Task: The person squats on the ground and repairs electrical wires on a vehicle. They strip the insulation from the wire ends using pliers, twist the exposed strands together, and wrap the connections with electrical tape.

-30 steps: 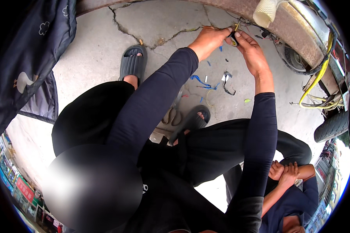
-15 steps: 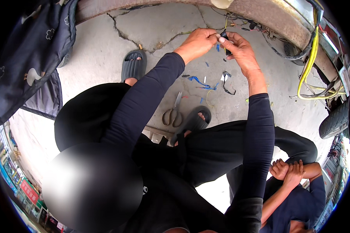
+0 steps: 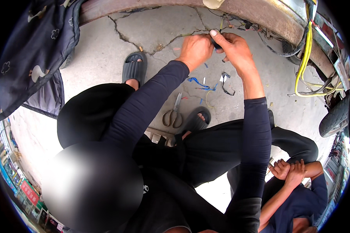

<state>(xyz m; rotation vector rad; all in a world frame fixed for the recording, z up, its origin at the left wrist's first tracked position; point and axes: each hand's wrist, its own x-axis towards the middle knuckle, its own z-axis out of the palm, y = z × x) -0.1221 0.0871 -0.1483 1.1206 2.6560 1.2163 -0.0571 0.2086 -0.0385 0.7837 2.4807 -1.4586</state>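
Both my hands are close together above the concrete floor. My left hand [image 3: 197, 50] is closed, its fingertips turned away, and I cannot make out what is in them. Beside it, my right hand [image 3: 238, 51] has its thumb and fingers closed on a small black object [image 3: 217, 44], mostly hidden by the hands. A thin yellow wire [image 3: 221, 25] runs down toward the fingers from the far side. Below the hands lie blue scraps [image 3: 198, 81] and a black strip [image 3: 227, 85]. A pair of scissors [image 3: 173, 112] lies nearer to me.
A rusty metal beam [image 3: 260, 17] crosses the far side, with loose wires beneath. Thick yellow cables [image 3: 305, 62] hang at the right, above a tyre [image 3: 335, 120]. Dark patterned fabric [image 3: 35, 58] hangs at the left. Another person's crossed hands [image 3: 289, 171] rest at the lower right.
My left hand has turned so that its back shows, and its fingertips are now hidden. My right thumb has shifted up and left over the black object.
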